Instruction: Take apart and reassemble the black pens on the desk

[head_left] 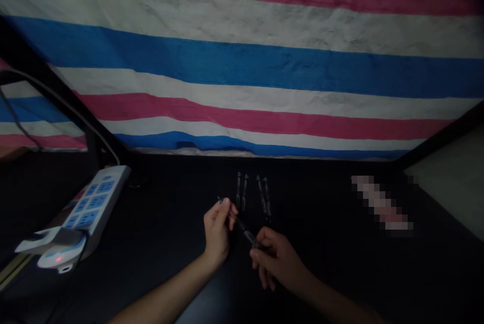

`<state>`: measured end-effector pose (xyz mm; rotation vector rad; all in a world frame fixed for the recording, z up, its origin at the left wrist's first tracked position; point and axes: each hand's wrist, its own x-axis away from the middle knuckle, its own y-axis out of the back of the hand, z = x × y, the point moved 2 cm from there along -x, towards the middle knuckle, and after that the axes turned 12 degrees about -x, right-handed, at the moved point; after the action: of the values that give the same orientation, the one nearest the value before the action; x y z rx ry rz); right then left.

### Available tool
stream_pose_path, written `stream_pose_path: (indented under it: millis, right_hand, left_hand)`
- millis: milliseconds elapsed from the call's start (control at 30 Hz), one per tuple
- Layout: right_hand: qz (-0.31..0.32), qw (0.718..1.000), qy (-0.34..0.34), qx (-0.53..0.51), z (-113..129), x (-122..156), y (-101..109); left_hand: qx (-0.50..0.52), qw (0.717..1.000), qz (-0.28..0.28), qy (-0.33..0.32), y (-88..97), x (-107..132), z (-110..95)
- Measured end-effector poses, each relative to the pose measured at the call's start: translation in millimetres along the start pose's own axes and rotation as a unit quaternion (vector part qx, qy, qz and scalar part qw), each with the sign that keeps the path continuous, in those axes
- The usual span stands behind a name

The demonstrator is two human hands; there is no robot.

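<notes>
A dark pen [246, 233] slants between my two hands above the black table. My left hand [217, 233] pinches its upper left end, and a thin, pale tip sticks out past the thumb and fingers. At the lower right end, beside the pale clip, the thumb and index finger of my right hand [280, 258] grip the barrel; the other fingers hang curled below. Just beyond my hands lie several similar dark pens in two pairs, a left pair [245, 193] and a right pair [262, 195]. Dim light hides the finer details.
A white power strip [100, 203] with blue socket faces, a plug and a lit red light lies on the left. A blurred-out pinkish patch [381, 203] is on the right of the black table [181, 177]. Striped sheeting [242, 61] hangs behind.
</notes>
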<state>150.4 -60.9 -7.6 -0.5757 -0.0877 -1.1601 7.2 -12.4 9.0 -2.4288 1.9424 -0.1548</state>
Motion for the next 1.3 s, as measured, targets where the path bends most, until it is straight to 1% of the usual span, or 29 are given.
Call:
stream_pose_path:
  millis: [67, 133, 167, 200, 300, 333, 367, 467, 500, 533, 567, 633, 667, 700, 733, 833, 867, 933, 1033, 1133, 1233, 1300]
  right_hand:
    - [0.013, 1.000, -0.009, 0.007, 0, 0, 0]
    - [0.039, 0.998, -0.037, -0.018, 0, 0, -1]
    - [0.042, 0.998, -0.042, -0.027, 0, 1, -1]
    - [0.035, 0.998, -0.038, -0.029, 1, 1, -1]
    - [-0.012, 1.000, 0.016, 0.010, 3, 1, 0]
    - [-0.014, 0.999, 0.022, 0.019, 2, 1, 0]
    - [-0.003, 1.000, 0.012, 0.014, 2, 1, 0]
    - [0.069, 0.993, -0.073, -0.060, -2, 0, -2]
    - [0.082, 0.989, -0.090, -0.078, -2, 1, -2]
    - [0.081, 0.989, -0.090, -0.080, -1, 1, -3]
    - [0.065, 0.993, -0.072, -0.064, 0, 1, -3]
    - [0.013, 1.000, -0.012, -0.003, 4, 2, -2]
    - [-0.002, 1.000, 0.006, 0.021, 5, 3, -1]
    - [-0.002, 1.000, 0.008, 0.027, 5, 3, -1]
    - [0.012, 1.000, -0.007, 0.012, 5, 3, -1]
    - [0.082, 0.989, -0.094, -0.076, 0, 2, 1]
    - [0.093, 0.985, -0.111, -0.094, -1, 2, 3]
    - [0.103, 0.981, -0.123, -0.106, -3, 1, 5]
    - [0.093, 0.984, -0.104, -0.108, -2, 0, 6]
    - [0.055, 0.992, -0.045, -0.103, 4, -1, 6]
    - [0.027, 0.998, 0.003, -0.060, 9, -4, 5]
    - [0.015, 0.999, 0.021, -0.032, 10, -6, 5]
  left_hand:
    - [0.001, 1.000, 0.006, -0.002, -0.7, 0, -1]
    - [0.003, 1.000, 0.010, -0.002, -0.9, 0, -1]
    - [0.003, 1.000, 0.010, -0.002, -0.8, 0, -1]
    - [0.003, 1.000, 0.009, -0.003, -0.5, 0, -2]
    - [-0.002, 1.000, 0.008, -0.006, 0.0, 1, -2]
    - [-0.001, 1.000, 0.010, -0.005, -0.1, 2, -1]
    - [0.002, 1.000, 0.014, -0.005, -0.2, 2, -1]
    - [0.014, 0.999, 0.029, -0.006, -0.9, 2, -1]
    - [0.015, 0.999, 0.031, -0.009, -0.9, 2, -1]
    - [0.015, 0.999, 0.031, -0.012, -0.9, 2, -1]
    - [0.013, 0.999, 0.030, -0.015, -0.7, 2, -1]
    - [0.009, 0.999, 0.028, -0.019, -0.4, 2, -1]
    - [0.008, 0.999, 0.031, -0.020, -0.4, 3, -1]
    - [0.009, 0.999, 0.036, -0.022, -0.4, 3, 0]
    - [0.011, 0.999, 0.042, -0.023, -0.5, 3, -1]
    - [0.026, 0.997, 0.068, -0.021, -1.2, 3, -2]
    - [0.033, 0.996, 0.077, -0.019, -1.4, 3, -2]
    - [0.046, 0.995, 0.092, -0.017, -2.0, 2, -3]
    - [0.049, 0.993, 0.109, -0.023, -3.1, 2, -5]
    - [0.047, 0.988, 0.139, -0.042, -5.2, 2, -8]
    - [0.046, 0.982, 0.175, -0.054, -7.5, 1, -11]
    - [0.044, 0.982, 0.178, -0.052, -7.8, -2, -12]
